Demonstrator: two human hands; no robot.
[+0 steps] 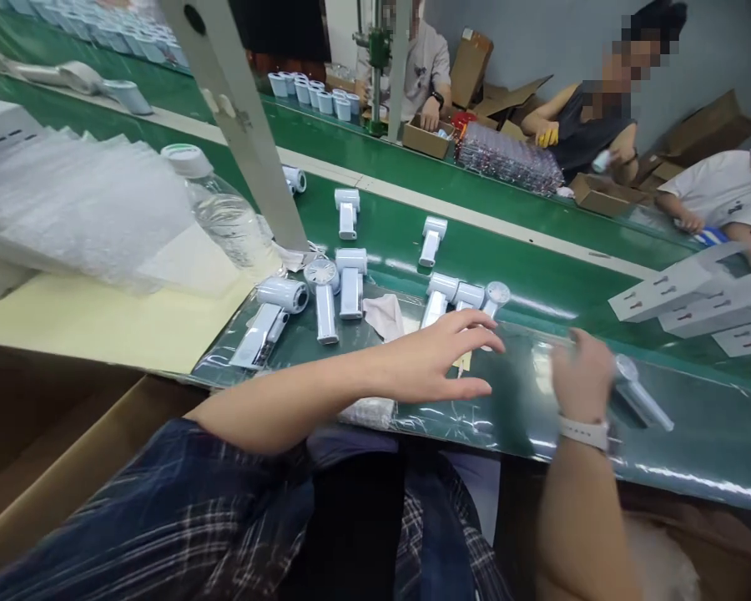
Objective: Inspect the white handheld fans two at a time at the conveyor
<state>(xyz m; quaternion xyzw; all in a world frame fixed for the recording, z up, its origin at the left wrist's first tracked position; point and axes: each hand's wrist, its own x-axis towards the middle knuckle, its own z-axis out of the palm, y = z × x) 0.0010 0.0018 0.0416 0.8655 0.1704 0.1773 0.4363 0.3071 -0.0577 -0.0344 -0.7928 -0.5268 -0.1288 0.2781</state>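
**Along the green bench (726,417), your left hand (466,359) spreads wide**

Nearest you, your plaid sleeve (206,501) leads to that left hand, held above the bench with thumb and fingers well apart and nothing between them. Your right hand (582,380), with a white wristband (585,431) at its wrist, is blurred; you cannot tell whether its bent fingers hold anything. Just to its right lies a pale-blue handheld fan (646,399).

Just past your left fingers sits a fan cluster (469,295), one of its heads showing a round grille. Beyond your left forearm, a round-grilled fan (326,310) lies between two fan units (351,288), with a crumpled cloth (383,315) to their right. Farther left stand a clear capped bottle (222,213) and a metal post (250,133), near stacked plastic sleeves (81,196). White printed cartons (663,292) stand off to your right.

Farther out, two more fans (434,242) lie on the near side of a pale strip (476,217). Across from you, a co-worker's hand (430,114) is at a cardboard box (426,140), near rows of pale-blue cups (325,102).
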